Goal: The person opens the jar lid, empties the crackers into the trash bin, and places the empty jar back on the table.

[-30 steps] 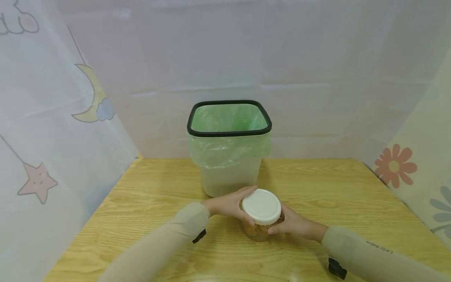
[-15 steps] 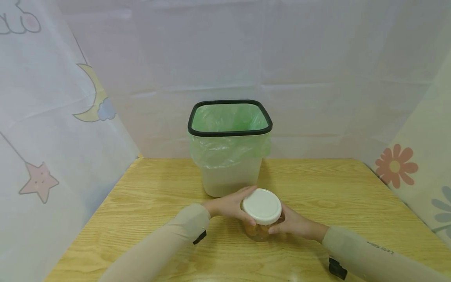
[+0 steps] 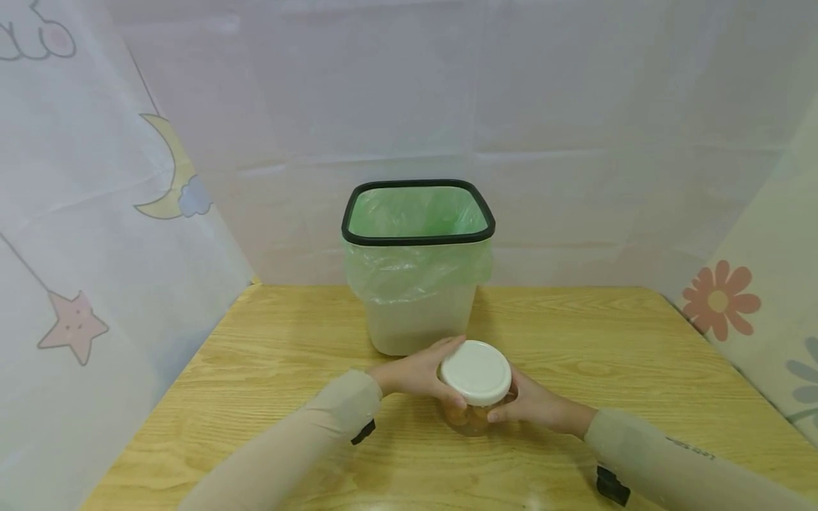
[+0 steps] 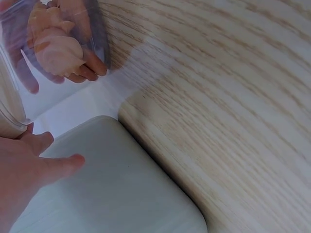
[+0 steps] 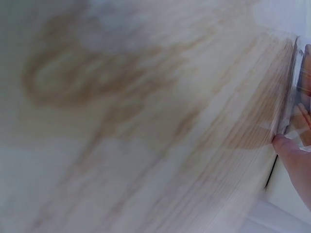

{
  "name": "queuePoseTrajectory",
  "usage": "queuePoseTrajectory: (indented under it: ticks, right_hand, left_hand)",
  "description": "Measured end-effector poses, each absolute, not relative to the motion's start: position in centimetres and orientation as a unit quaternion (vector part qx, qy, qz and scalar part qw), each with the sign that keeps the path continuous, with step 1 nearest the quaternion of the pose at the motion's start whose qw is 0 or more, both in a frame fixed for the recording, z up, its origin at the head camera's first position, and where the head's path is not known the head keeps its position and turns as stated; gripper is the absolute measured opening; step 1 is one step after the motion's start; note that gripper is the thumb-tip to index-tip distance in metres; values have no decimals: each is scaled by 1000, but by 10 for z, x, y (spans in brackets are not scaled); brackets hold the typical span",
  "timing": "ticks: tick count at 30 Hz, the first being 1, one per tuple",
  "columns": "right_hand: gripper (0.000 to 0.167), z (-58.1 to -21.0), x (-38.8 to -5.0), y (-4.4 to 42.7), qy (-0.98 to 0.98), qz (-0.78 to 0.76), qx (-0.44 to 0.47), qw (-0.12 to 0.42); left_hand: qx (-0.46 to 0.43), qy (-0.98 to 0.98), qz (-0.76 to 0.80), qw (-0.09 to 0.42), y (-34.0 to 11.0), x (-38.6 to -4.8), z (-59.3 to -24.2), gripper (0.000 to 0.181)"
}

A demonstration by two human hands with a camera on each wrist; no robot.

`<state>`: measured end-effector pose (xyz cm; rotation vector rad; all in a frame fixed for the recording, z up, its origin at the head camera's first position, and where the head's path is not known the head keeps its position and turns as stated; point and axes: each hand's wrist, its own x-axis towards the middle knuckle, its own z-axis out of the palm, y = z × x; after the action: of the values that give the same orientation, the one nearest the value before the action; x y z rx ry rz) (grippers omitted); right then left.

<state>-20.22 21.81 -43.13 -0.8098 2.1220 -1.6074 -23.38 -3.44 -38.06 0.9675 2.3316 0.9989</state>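
While the left hand (image 3: 423,372) and right hand (image 3: 535,406) curl partway round the lidded jar (image 3: 476,383), gripping it, even pressure suits best; far fingertips are hidden, probably wrapped behind.

White rectangular bin (image 3: 418,326), upright, centre of the head frame; black rounded rim (image 3: 418,241); translucent green plastic liner (image 3: 415,273), folded over outside. Yellow wood-grain tabletop (image 3: 575,341), lower half. Pale creased backdrop (image 3: 383,85), top and sides. Printed motifs: yellow crescent moon (image 3: 182,167) with blue cloud (image 3: 194,199), left; pink star (image 3: 72,326), lower left; red flower (image 3: 718,301), right; grey flower (image 3: 804,370), right edge.
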Motion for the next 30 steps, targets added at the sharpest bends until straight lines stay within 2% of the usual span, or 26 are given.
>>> queuePoseTrajectory:
  ticks: [30]
  right_hand:
    - [101,-432,-202,218,743,-579,-271,197]
  left_hand:
    - [327,871,328,163,-33,-222,-384,105]
